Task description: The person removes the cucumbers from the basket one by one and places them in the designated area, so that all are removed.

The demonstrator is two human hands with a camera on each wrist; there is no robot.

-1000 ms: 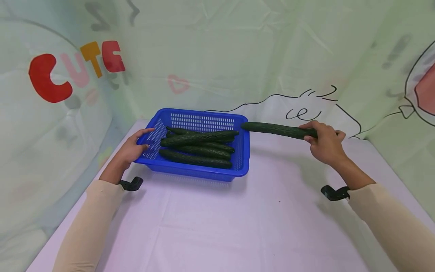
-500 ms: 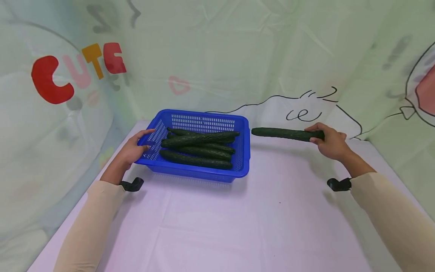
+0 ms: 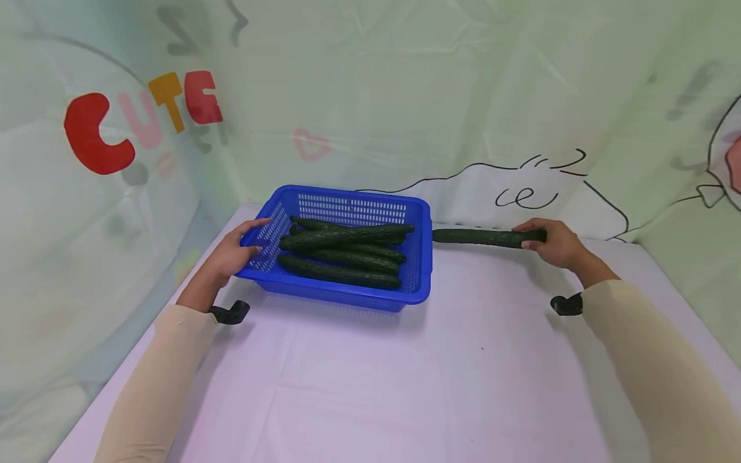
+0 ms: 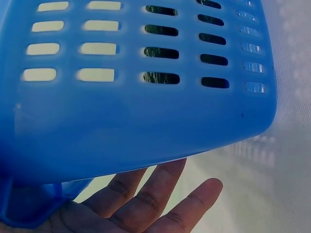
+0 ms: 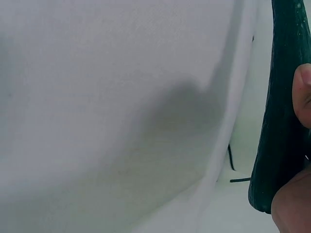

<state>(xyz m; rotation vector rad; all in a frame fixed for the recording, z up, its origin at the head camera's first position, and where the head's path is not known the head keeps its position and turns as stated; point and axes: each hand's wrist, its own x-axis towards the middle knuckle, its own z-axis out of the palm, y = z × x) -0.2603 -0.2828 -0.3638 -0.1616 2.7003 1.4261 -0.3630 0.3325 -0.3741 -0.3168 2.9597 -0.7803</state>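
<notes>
A blue perforated basket (image 3: 341, 292) stands on the table with several dark green cucumbers (image 3: 347, 236) inside. My left hand (image 3: 228, 254) holds its left end, finger and thumb reaching over the rim in the head view. From the left wrist, three fingers (image 4: 155, 194) show past the basket's end wall (image 4: 121, 121). My right hand (image 3: 556, 244) grips one cucumber (image 3: 480, 237) by its right end, low at the back of the table. That cucumber lies nearly level, its left tip close to the basket's right rim; whether they touch I cannot tell.
White cloth covers the table (image 3: 359, 386). A printed fabric backdrop (image 3: 376, 96) rises close behind the basket and the held cucumber, and also along the left and right sides. A black wrist strap mount (image 3: 231, 312) sits below my left wrist.
My right hand first drew the cucumber right, away from the basket's rim, then lowered it toward the table's back edge. My left hand and the basket have stayed in place; the view shifted slightly.
</notes>
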